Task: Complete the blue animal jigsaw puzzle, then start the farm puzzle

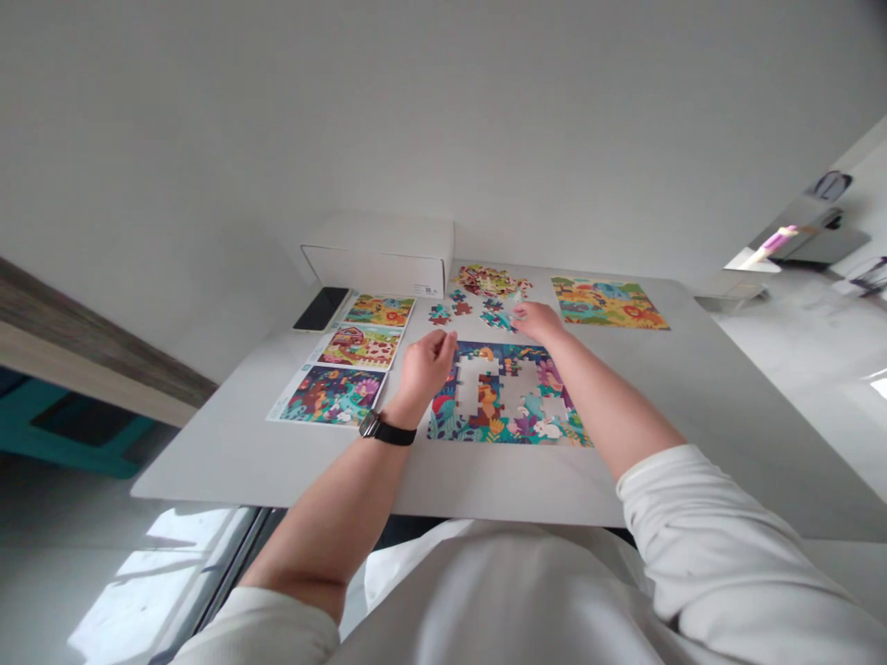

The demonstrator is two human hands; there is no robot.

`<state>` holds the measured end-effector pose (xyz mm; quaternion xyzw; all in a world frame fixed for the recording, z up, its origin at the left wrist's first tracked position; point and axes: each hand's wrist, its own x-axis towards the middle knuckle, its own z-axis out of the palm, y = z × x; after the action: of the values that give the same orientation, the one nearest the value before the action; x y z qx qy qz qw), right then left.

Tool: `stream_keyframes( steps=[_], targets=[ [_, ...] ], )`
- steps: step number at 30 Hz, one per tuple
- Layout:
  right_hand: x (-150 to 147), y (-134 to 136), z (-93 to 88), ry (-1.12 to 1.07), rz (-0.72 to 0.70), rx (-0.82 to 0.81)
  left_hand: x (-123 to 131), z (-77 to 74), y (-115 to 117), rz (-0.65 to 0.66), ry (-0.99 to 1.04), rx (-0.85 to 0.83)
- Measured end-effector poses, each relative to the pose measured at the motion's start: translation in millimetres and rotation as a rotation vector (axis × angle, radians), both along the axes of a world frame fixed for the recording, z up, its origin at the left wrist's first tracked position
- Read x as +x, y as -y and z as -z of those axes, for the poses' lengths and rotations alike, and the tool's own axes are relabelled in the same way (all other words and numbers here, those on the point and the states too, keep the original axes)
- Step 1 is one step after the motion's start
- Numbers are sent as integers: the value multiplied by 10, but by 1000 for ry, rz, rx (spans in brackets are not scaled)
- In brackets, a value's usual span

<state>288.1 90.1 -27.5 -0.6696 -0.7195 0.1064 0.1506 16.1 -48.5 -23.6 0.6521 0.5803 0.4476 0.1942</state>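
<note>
A partly assembled jigsaw puzzle with a dark forest and animal picture lies in front of me, with gaps in its middle. My left hand is closed over its upper left edge, thumb and fingers pressed together; anything inside them is hidden. Beyond the puzzle's top edge, my right hand pinches what looks like a puzzle piece at a small group of teal loose pieces. More loose pieces, brown and teal, lie to the left of that group.
Left of the puzzle lies a reference sheet with three pictures, and a phone by its top. A white box stands against the wall. A pile of other pieces sits at the back; a yellow animal puzzle lies right.
</note>
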Motion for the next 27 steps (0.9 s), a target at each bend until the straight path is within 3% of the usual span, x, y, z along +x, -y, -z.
stream_keyframes(
  steps=[7,13,19,24,27],
  targets=[
    [-184,-215,204,99,-42,47,5,-17,10,-12,42,36],
    [-120,-66,114,90,-104,129,26,-1,35,24,42,26],
    [-11,518,-146,-90,-260,286,43,33,29,136,47,-6],
    [-57,1278,-305,-222,-378,364,303,6,122,383,428,-223],
    [-70,1575,-333,-231,-370,365,524,-67,221,448,627,-404]
  ],
)
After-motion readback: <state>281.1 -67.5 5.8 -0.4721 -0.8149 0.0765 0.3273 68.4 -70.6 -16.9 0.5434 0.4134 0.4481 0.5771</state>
